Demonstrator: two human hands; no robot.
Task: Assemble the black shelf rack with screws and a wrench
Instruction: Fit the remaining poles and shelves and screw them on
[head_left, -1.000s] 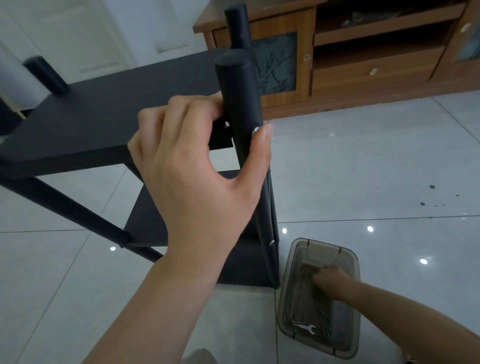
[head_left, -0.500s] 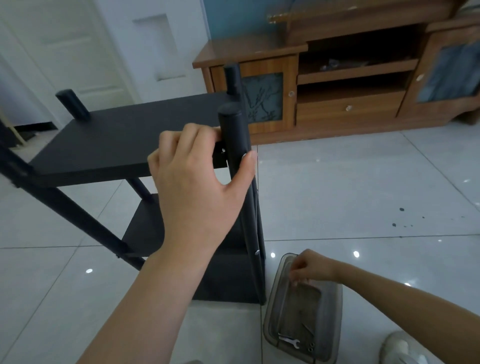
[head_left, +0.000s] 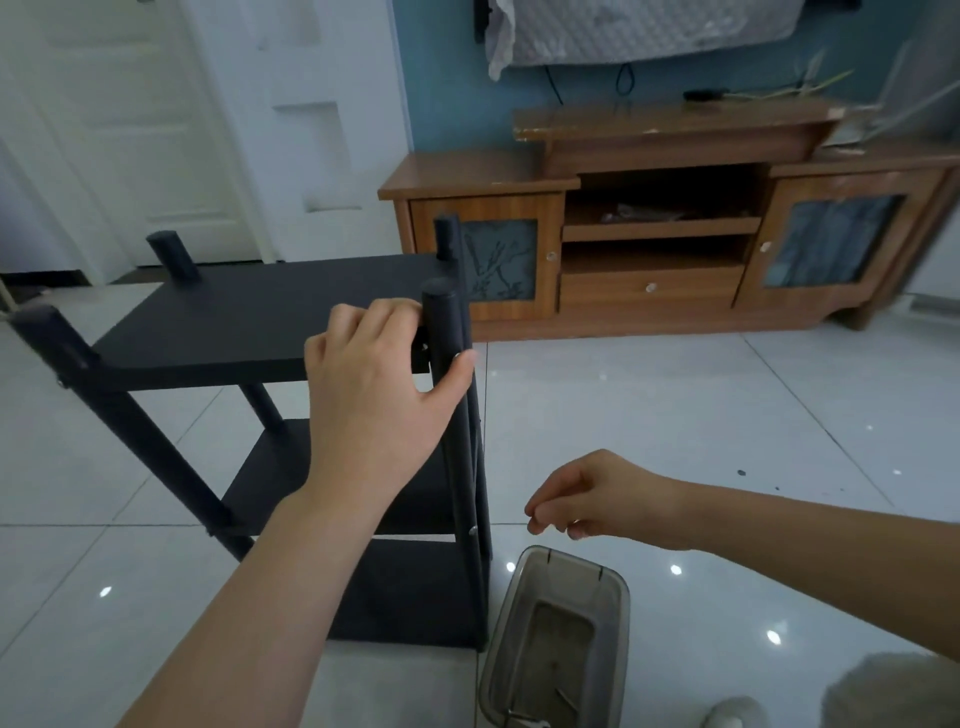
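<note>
Black shelf rack (head_left: 234, 317) gripped by left hand (head_left: 379, 400), right hand (head_left: 587, 499) curled above tub (head_left: 621, 597)

We have one wide head view, looking forward and down, close over the shelf rack (head_left: 244, 317) on the floor (head_left: 675, 415).

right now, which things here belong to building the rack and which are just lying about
For the job: black rack, screw in its post, parts tray, left hand, right hand.
Just there: wooden cabinet, white door.
</note>
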